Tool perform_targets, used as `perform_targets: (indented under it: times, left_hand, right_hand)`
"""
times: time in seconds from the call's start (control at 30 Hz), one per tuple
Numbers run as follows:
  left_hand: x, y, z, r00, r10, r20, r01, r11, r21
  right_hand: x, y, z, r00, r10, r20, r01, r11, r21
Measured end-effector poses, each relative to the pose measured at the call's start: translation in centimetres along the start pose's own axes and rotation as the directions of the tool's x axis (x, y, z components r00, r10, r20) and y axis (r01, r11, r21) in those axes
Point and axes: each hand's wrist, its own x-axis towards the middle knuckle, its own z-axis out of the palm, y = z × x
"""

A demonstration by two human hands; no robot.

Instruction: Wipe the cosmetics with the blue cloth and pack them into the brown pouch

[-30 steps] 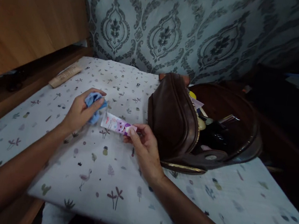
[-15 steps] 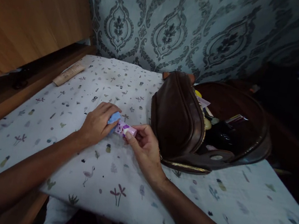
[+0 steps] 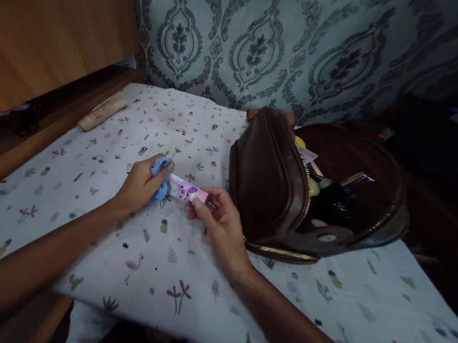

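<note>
1. A small tube (image 3: 181, 188) could slip if the left hand (image 3: 141, 181), clutching a crumpled blue cloth (image 3: 160, 191), tugs against the right hand's (image 3: 223, 225) light fingertip pinch.
2. White and purple, pink-ended, it spans the hands, left of a brown bag (image 3: 269, 172); its left end seems cloth-covered.

Near centre, a tube (image 3: 179, 187) in white, pink and purple and a light-blue cloth (image 3: 161, 165). Towards three o'clock, a dark-brown bag (image 3: 269, 172) with gold zip teeth (image 3: 283, 253); towards twelve, a grey-blue damask wall covering (image 3: 256, 44); towards six, white fabric (image 3: 211, 315) printed with flamingos and pineapples.
</note>
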Motion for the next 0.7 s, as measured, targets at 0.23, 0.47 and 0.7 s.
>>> perform_targets:
  times: [0.23, 0.47, 0.7]
  left_hand:
    - [-0.2, 0.6, -0.2, 0.982, 0.178, -0.061, -0.170, 0.977, 0.126]
    - [-0.6, 1.0, -0.5, 0.934, 0.342, -0.100, -0.314, 0.923, 0.222]
    - [-0.9, 1.3, -1.1, 0.739, 0.669, -0.081, -0.611, 0.716, 0.337]
  right_hand:
    - [-0.2, -0.4, -0.2, 0.992, 0.126, -0.007, -0.126, 0.988, -0.090]
    - [0.0, -0.6, -0.3, 0.963, 0.265, 0.059, -0.267, 0.963, 0.042]
    - [0.2, -1.0, -0.2, 0.910, 0.386, 0.153, -0.401, 0.913, 0.078]
